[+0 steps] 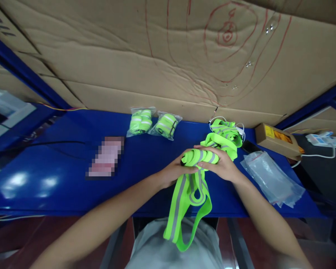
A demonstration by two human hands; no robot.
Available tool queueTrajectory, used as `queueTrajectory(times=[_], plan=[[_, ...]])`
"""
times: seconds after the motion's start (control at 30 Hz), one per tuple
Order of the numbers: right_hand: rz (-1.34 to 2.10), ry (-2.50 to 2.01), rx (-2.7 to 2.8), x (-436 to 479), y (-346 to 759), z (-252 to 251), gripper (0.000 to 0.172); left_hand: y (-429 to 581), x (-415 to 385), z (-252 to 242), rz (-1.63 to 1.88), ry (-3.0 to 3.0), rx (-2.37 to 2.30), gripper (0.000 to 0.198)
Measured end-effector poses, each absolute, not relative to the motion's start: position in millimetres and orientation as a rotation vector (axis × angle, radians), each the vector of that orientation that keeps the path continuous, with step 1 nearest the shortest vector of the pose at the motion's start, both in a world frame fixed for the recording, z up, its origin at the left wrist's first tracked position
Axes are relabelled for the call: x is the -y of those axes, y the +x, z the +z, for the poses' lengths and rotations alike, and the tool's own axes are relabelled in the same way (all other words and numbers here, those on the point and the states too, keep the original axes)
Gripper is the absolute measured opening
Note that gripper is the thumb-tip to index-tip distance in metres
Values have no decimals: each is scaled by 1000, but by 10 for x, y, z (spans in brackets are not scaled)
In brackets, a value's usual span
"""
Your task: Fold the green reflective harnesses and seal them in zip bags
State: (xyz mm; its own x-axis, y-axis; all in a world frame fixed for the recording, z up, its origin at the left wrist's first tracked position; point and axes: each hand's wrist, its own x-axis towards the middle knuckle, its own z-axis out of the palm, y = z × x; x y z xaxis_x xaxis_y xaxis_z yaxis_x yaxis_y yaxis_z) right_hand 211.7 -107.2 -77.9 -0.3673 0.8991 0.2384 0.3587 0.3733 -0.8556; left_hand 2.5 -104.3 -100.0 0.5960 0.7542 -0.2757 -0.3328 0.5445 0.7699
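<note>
Both my hands hold a fluorescent green reflective strap with grey stripes, partly wound into a roll. My left hand is closed round the roll's left end. Wrapped about the right end, my right hand has its thumb on the near side. Loose loops of the strap hang below the hands, past the table's front edge. Just beyond my right hand lies a heap of more green straps. Two clear bags of rolled green straps, a left one and a right one, sit at the back of the table.
On the blue table, a blurred-out flat object lies left. Clear plastic bags are stacked at right, near a small cardboard box and a white cable. A cardboard wall with red drawn rings stands behind.
</note>
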Motion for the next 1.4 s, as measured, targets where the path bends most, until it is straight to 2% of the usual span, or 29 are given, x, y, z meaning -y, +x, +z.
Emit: queueTrajectory(times=[0.2, 0.43, 0.6, 0.67, 0.83, 0.97, 1.17, 1.33, 1.4], plan=[[299, -934, 2122, 1177, 2068, -812, 34, 13, 1016, -1049, 594, 509, -522, 38], [-34, -885, 2388, 1241, 2076, -851, 39, -61, 1038, -1047, 663, 458, -459, 54], [230, -848, 2491, 1320, 1964, -766, 65, -91, 993, -958, 752, 602, -522, 84], [385, -848, 2443, 1331, 1958, -765, 70, -95, 974, -938, 766, 641, -559, 89], [710, -1008, 1911, 1278, 1996, -870, 66, -88, 1000, -912, 777, 704, -573, 97], [1025, -1114, 1784, 1220, 2002, -927, 59, -76, 1046, -911, 740, 711, -575, 100], [1061, -1130, 1631, 1245, 1885, -926, 63, -46, 1038, -952, 764, 613, -590, 104], [864, -1147, 1465, 1364, 1677, -1045, 45, -21, 1062, -943, 702, 606, -512, 98], [739, -1111, 1447, 1366, 1638, -1086, 45, -4, 1088, -913, 691, 646, -532, 90]])
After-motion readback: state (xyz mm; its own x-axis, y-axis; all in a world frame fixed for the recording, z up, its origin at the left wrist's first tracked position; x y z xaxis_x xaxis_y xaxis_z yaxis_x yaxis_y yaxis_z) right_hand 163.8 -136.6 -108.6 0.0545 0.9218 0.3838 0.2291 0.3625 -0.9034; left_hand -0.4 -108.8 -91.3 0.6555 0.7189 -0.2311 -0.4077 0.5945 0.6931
